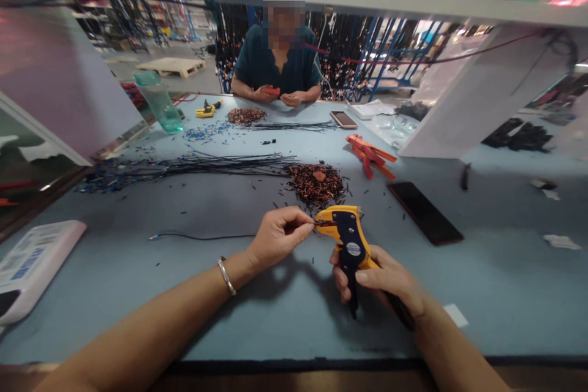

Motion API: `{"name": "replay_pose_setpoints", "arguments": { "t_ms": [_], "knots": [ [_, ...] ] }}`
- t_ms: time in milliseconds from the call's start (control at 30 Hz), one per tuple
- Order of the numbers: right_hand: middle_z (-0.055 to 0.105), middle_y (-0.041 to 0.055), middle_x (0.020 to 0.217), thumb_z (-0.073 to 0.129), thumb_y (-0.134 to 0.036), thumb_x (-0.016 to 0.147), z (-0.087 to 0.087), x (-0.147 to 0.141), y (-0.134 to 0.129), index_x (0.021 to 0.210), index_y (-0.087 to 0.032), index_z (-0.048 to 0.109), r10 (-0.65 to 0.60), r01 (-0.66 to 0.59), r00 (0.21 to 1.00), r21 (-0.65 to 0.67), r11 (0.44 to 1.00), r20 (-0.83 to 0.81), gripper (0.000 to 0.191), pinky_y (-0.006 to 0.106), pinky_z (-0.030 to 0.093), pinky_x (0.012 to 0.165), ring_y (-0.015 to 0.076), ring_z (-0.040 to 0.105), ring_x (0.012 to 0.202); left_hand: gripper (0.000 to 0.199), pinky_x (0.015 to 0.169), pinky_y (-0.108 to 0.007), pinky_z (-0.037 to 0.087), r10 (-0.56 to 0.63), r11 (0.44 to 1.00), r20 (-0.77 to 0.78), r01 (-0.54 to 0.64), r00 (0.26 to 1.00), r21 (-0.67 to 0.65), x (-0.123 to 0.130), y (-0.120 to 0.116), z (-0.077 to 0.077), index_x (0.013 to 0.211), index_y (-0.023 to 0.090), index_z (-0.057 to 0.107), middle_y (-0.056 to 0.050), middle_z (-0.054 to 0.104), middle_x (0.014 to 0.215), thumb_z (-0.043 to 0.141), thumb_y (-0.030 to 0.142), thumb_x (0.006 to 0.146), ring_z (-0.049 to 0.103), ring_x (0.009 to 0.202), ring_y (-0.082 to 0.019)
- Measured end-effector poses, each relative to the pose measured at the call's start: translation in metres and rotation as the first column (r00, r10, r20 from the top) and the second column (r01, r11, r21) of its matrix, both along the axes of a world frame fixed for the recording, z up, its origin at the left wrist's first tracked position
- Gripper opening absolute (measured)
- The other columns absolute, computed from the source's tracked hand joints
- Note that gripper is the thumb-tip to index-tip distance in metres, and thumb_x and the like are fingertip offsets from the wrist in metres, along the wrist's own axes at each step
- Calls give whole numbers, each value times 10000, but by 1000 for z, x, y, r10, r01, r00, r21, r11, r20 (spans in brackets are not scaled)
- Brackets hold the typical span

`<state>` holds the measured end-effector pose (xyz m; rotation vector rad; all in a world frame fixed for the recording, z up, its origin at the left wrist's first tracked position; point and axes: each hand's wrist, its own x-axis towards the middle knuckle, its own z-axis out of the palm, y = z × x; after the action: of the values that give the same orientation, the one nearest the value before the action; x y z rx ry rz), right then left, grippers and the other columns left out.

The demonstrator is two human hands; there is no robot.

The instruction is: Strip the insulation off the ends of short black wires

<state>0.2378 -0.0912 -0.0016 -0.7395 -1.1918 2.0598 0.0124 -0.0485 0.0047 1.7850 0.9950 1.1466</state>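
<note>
The right hand (386,278) is wrapping closed fingers round the yellow stripper (345,236); the left hand (278,236) is pinching a thin wire (321,223) into its head. Bare blue surface (138,269) is lying open leftward.

Wire end: we cannot make out what the left hand (279,236) pinches at the nose of the yellow stripper (345,234); too thin
Stripper handles: partly covered by our right hand (383,280)
White device (32,263): cut by the left edge; its print unreadable
Dark phone (425,212): screen blank to us
Co-worker's hands (280,95): the red item they hold is too small to tell
</note>
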Motion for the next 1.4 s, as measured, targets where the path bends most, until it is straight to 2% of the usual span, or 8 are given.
{"name": "replay_pose_setpoints", "arguments": {
  "t_ms": [300,833,1133,1400],
  "knots": [
    [569,-9,584,765,-398,703,2,-7,-2,837,-129,603,-71,65,989,51,997,127,341,263,486,495,123,539,492,180,522,-199,388,-9,999,18,10,1000,-40,0,2,-3,756,104,670,-18,594,636,602,261,810,492,556,-95],
    [558,-28,566,733,-390,729,1,-11,-6,799,-145,589,-125,112,970,72,991,211,293,244,476,461,111,531,456,178,566,-216,428,-9,1000,-75,11,997,17,-2,6,-6,774,120,681,-30,640,659,582,255,833,527,594,-109],
    [506,-54,473,703,-437,745,-3,-15,-3,733,-155,552,-168,110,939,199,974,301,320,201,389,378,84,455,367,180,572,-210,417,-32,998,-61,28,998,-52,-3,9,-9,734,121,666,-12,624,637,589,267,804,517,587,-105],
    [596,-2,629,751,-334,694,-2,-10,-1,877,-143,593,-164,163,979,22,986,124,308,296,504,524,146,569,512,174,588,-218,434,-23,997,-39,20,999,-77,-3,11,-11,763,127,681,-22,658,668,586,269,797,544,598,-109]
  ]
}}
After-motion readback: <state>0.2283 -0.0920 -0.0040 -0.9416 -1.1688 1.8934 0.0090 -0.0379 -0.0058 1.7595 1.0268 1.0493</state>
